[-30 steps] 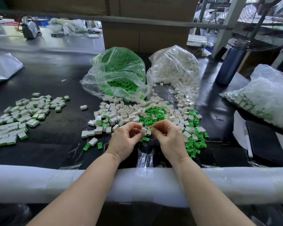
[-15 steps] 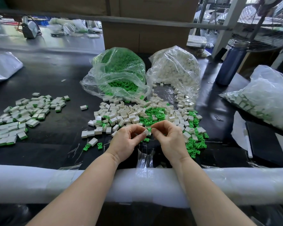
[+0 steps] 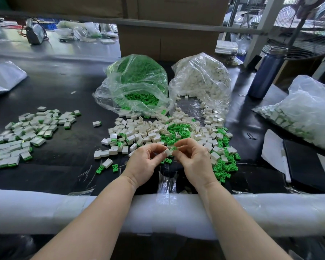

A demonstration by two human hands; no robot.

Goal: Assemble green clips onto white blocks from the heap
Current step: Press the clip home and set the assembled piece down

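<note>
Hands together over tabletop (image 3: 64,162), left hand (image 3: 144,162) pinching white block (image 3: 167,152) & right hand (image 3: 193,160) pinching green clip (image 3: 174,148); misaligned push could've jammed/dropped clip.

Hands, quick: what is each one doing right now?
Left hand: pinching a small white plastic block.
Right hand: pinching a small green plastic clip against that block.

Viewpoint: head-worn, looking forward and down.
Nearness: close over the table (image 3: 60,91), forearms entering from below.
Views: one only.
</note>
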